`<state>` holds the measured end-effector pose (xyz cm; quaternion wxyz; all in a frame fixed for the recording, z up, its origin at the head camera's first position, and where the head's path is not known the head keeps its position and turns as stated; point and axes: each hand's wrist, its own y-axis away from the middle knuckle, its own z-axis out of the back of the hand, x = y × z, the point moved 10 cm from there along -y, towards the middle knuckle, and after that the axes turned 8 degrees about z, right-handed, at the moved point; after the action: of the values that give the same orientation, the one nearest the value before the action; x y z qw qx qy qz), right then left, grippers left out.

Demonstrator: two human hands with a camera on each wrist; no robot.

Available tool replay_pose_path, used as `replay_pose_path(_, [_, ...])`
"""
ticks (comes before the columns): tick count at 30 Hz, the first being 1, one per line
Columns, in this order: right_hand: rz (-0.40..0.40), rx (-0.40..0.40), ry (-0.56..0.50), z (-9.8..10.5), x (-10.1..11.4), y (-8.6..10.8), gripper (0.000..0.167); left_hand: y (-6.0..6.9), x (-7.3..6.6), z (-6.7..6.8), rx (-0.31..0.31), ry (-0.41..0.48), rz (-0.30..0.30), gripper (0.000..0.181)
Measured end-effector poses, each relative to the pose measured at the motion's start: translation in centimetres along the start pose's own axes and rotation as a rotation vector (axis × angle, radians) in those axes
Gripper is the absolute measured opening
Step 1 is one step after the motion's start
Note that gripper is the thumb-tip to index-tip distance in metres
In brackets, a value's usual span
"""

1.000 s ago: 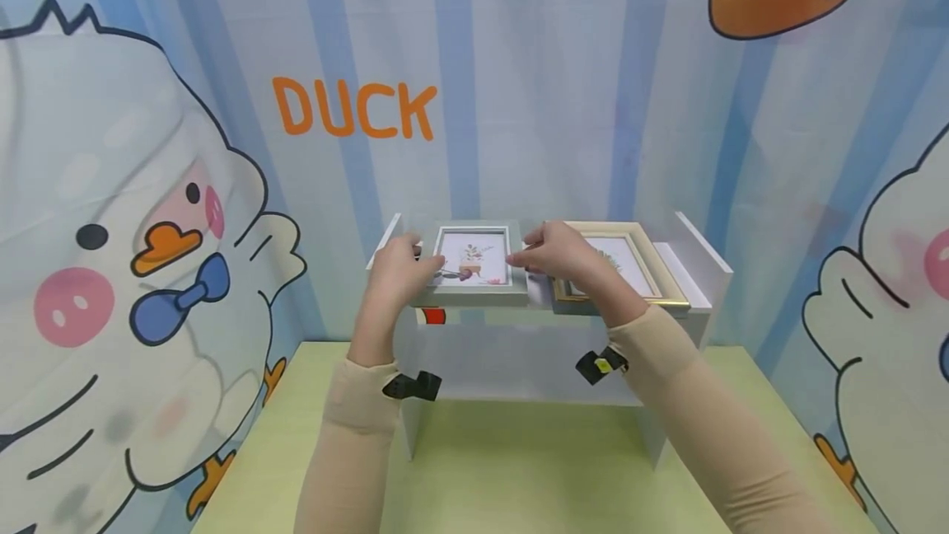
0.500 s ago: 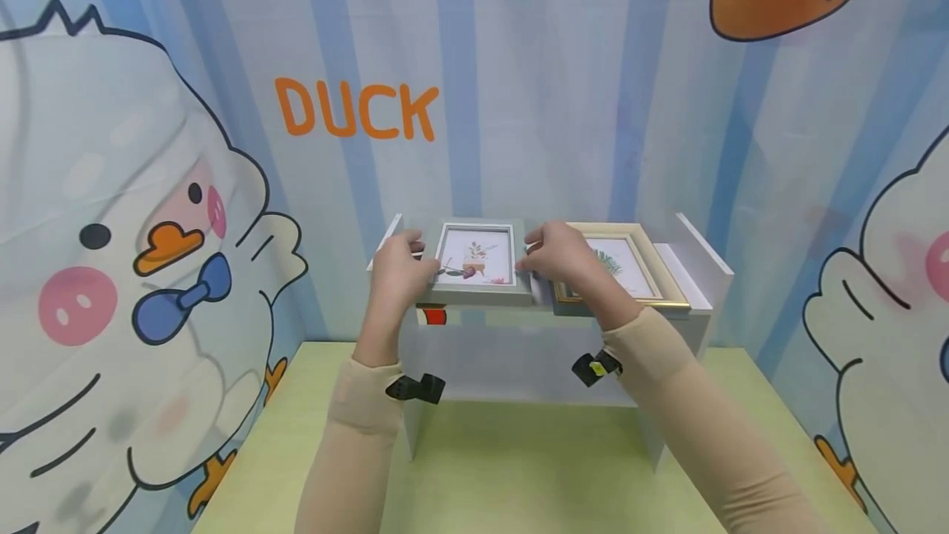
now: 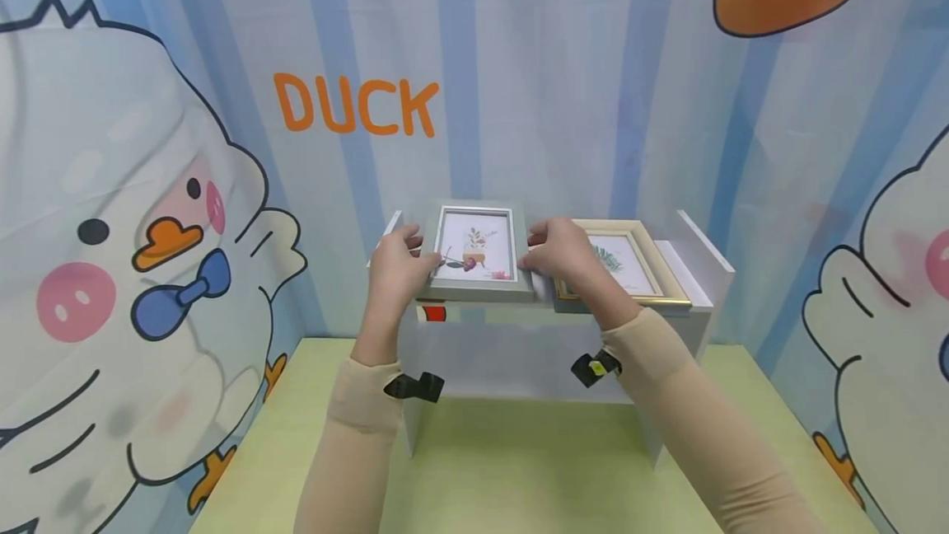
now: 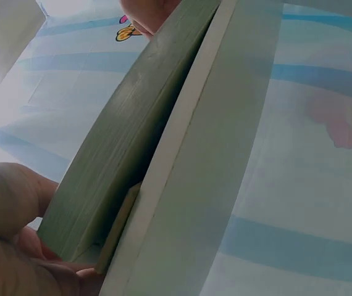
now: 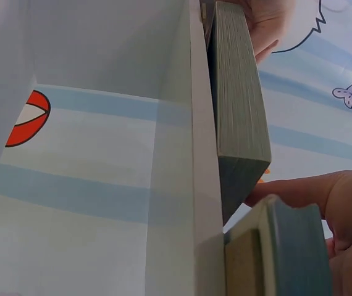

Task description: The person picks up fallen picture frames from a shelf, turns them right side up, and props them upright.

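A grey-green picture frame (image 3: 478, 293) with a potted-plant print lies face up on top of a white shelf unit (image 3: 511, 357), its far edge raised. My left hand (image 3: 395, 269) grips its left side, and my right hand (image 3: 559, 252) holds the right side. The left wrist view gives the edge of this picture frame (image 4: 129, 117) with a dark gap between it and the white board; a thin wooden strip sits in that gap. From the right wrist, the same frame (image 5: 243, 92) appears near the board's edge. Part of my right hand covers the second frame's left side.
A gold and cream picture frame (image 3: 654, 266) with a green leaf print lies on the unit's right. Upright side panels (image 3: 703, 258) bound the top at both ends. The unit stands on a pale yellow-green table (image 3: 519, 468), before a duck-print curtain (image 3: 541, 89).
The grey-green frame has shifted slightly right, and its far edge has risen, tilting it toward me. Both hands have moved slightly with it. The gold frame stays put.
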<state>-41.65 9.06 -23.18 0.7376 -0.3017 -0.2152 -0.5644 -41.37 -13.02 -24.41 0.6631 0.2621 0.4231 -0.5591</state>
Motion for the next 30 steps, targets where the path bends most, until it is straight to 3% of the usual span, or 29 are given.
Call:
replay_pose_path(12, [-0.059, -0.024, -0.179, 0.4, -0.6, -0.1, 0.064, -0.3, -0.5, 0.4, -0.023, 0.106, -0.007, 0.062])
replay_pose_path(18, [-0.034, -0.038, -0.250, 0.6, -0.5, 0.0, 0.063, -0.2, -0.8, 0.5, -0.008, 0.117, -0.021, 0.064])
replay_pose_path(30, [-0.009, -0.102, -0.424, 1.4, 0.4, -0.1, 0.064, -0.3, -2.3, 1.6, -0.039, 0.094, -0.084, 0.063])
